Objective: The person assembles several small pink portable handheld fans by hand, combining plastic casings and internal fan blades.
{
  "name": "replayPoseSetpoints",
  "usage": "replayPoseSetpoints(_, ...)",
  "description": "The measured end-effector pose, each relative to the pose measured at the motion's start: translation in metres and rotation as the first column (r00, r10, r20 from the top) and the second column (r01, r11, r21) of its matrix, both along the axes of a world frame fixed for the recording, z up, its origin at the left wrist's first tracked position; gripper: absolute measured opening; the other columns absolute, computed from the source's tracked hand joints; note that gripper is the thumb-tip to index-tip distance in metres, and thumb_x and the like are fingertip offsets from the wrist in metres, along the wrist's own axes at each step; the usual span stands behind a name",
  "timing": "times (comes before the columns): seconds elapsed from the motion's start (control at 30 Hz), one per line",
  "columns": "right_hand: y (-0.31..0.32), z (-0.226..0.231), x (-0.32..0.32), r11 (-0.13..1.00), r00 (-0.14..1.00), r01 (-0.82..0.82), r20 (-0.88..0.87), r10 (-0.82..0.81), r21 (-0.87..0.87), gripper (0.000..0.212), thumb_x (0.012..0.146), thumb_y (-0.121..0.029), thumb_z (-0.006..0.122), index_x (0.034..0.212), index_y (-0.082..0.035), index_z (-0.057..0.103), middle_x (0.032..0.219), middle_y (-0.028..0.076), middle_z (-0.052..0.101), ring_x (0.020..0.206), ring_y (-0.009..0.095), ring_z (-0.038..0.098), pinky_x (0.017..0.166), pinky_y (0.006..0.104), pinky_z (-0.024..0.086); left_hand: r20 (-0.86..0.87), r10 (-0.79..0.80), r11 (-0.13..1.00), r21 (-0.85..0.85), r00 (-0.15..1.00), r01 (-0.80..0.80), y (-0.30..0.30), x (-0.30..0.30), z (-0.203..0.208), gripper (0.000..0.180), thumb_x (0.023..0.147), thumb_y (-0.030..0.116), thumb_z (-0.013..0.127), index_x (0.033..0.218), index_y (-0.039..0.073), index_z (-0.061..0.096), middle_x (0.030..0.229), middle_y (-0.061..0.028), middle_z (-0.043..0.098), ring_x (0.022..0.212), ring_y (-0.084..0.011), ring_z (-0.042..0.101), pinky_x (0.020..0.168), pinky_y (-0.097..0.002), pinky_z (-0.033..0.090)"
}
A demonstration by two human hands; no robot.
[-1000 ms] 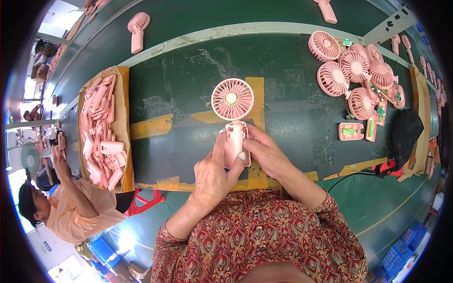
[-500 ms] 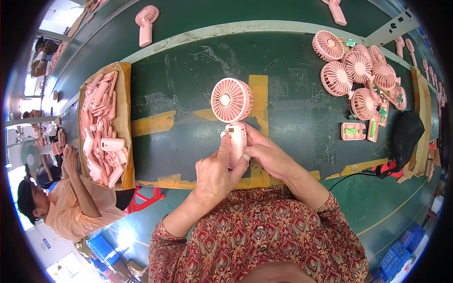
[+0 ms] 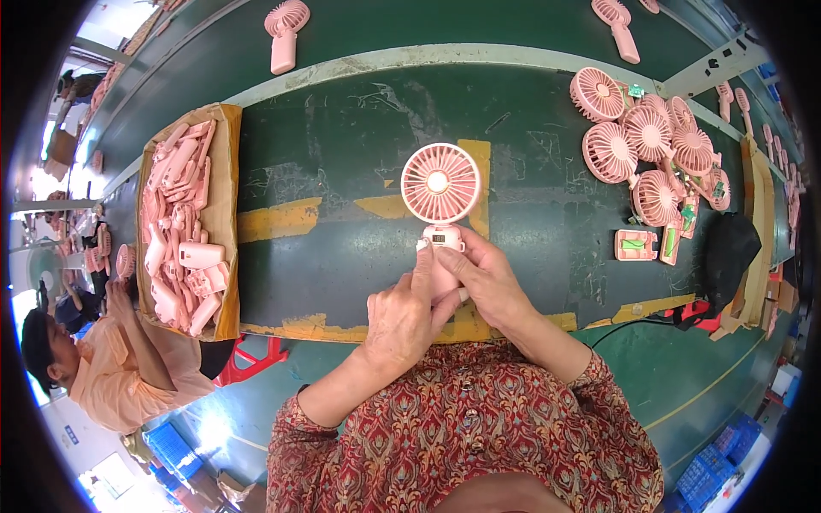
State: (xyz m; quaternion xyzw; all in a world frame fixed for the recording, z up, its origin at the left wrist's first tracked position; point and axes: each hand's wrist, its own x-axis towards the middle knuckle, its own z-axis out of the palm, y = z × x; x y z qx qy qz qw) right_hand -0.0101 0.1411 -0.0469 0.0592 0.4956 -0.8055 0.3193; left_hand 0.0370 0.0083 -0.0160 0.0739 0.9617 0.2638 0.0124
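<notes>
A pink handheld fan (image 3: 441, 183) is held upright between my hands, its round grille pointing away from me and its handle toward me. The handle bears a small dark display window near the neck. My left hand (image 3: 402, 309) grips the handle from the left, with a white covering on one fingertip. On the other side my right hand (image 3: 489, 282) wraps the handle, its thumb lying across the front just below the window. The lower handle is partly hidden by my fingers.
A cardboard box (image 3: 224, 214) of pink handle shells stands at the left. At the right lie several pink fan heads (image 3: 647, 132) with green circuit boards, beside a black cloth-like thing (image 3: 731, 256). Beyond the pale rail (image 3: 376, 58), finished-looking fans (image 3: 284, 34) lie on a green belt. A co-worker (image 3: 120, 368) sits at left.
The fan has turned to face me more squarely and shifted slightly right. My right thumb has moved up onto the handle's front. Fans beyond the rail have moved right.
</notes>
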Motion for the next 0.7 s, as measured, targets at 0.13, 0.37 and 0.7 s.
replayPoseSetpoints(0.13, 0.008, -0.006, -0.004, 0.971, 0.994, 0.099, -0.021, -0.106, -0.217, 0.038, 0.094, -0.015, 0.05, 0.127, 0.001, 0.042, 0.123, 0.015, 0.052, 0.111, 0.023, 0.053, 0.096, 0.0362, 0.044, 0.448, 0.017, 0.703, 0.63, 0.894, -0.329, -0.01, -0.013, -0.015, 0.042, 0.085, 0.031, 0.064, 0.103, -0.005, 0.05, 0.074, -0.0104, 0.065, 0.067, -0.0193, 0.065, 0.062, -0.0324, 0.052)
replayPoseSetpoints(0.37, 0.011, 0.014, -0.002, 0.966, 0.986, 0.127, -0.076, -0.147, -0.224, 0.046, 0.089, -0.011, 0.057, 0.13, 0.0, 0.037, 0.121, 0.016, 0.052, 0.113, 0.026, 0.052, 0.097, 0.0383, 0.044, 0.361, -0.164, 0.723, 0.677, 0.918, -0.137, -0.006, -0.021, -0.008, 0.033, 0.089, 0.028, 0.058, 0.097, -0.004, 0.05, 0.075, -0.0099, 0.064, 0.071, -0.0195, 0.065, 0.063, -0.0323, 0.051)
replayPoseSetpoints(0.7, 0.018, 0.016, -0.01, 0.943, 0.983, 0.185, 0.037, -0.182, -0.276, 0.037, 0.088, -0.011, 0.057, 0.122, -0.001, 0.044, 0.114, 0.016, 0.056, 0.105, 0.024, 0.057, 0.092, 0.0371, 0.047, 0.267, -0.166, 0.839, 0.544, 0.949, -0.006, 0.002, -0.033, -0.005, 0.029, 0.085, 0.021, 0.059, 0.094, -0.005, 0.053, 0.067, -0.0162, 0.063, 0.064, -0.0279, 0.066, 0.06, -0.0353, 0.052)
